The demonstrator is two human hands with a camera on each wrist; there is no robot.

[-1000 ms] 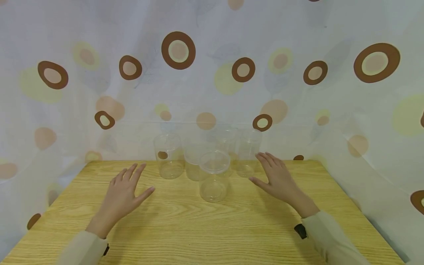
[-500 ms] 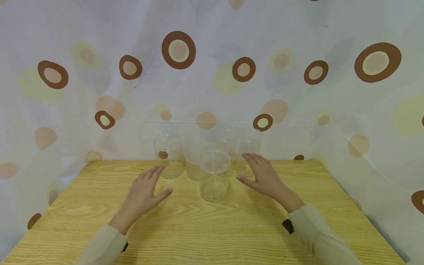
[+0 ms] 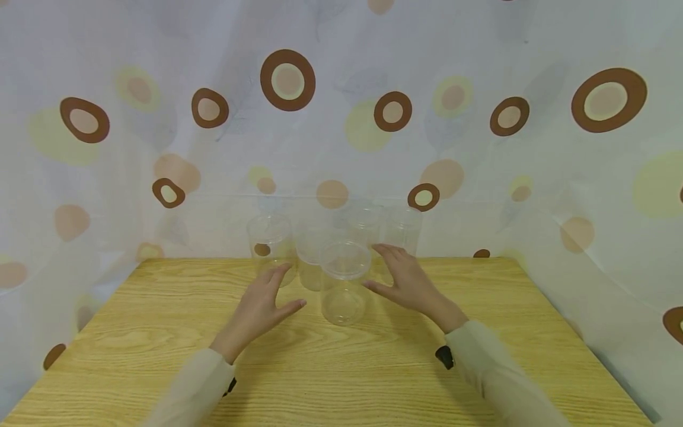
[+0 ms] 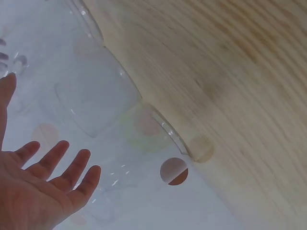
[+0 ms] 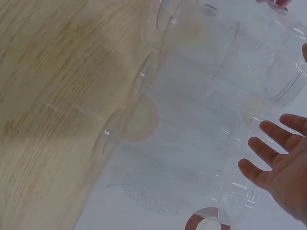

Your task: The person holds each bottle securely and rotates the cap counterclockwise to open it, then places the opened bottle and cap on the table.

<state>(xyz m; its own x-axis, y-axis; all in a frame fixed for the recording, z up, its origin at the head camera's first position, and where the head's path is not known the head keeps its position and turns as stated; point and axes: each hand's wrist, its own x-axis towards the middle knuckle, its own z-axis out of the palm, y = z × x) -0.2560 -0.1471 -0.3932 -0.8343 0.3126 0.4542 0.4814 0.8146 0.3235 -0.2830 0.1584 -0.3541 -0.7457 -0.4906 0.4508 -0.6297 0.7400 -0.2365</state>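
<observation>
Clear plastic jars stand upright in a cluster at the back middle of the table. The front jar [image 3: 344, 302] is between my two hands. My left hand [image 3: 258, 311] is to its left, thumb and fingers spread, in front of the back left jar [image 3: 270, 240]. To the right, my right hand [image 3: 411, 286] has its fingertips close to the front jar's side; whether they touch it cannot be told. Both wrist views show extended fingers, on the left hand [image 4: 41, 191] and the right hand [image 5: 283, 163], holding nothing.
Behind the front jar stand a middle jar [image 3: 309, 267], another jar [image 3: 365, 222] and a back right jar [image 3: 404, 228]. All rest on the wooden table [image 3: 341, 379]. A patterned curtain [image 3: 331, 118] hangs along the table's back and sides.
Both hands have moved inward toward the front jar, the left hand to the right and the right hand to the left. The jars have stayed where they were.
</observation>
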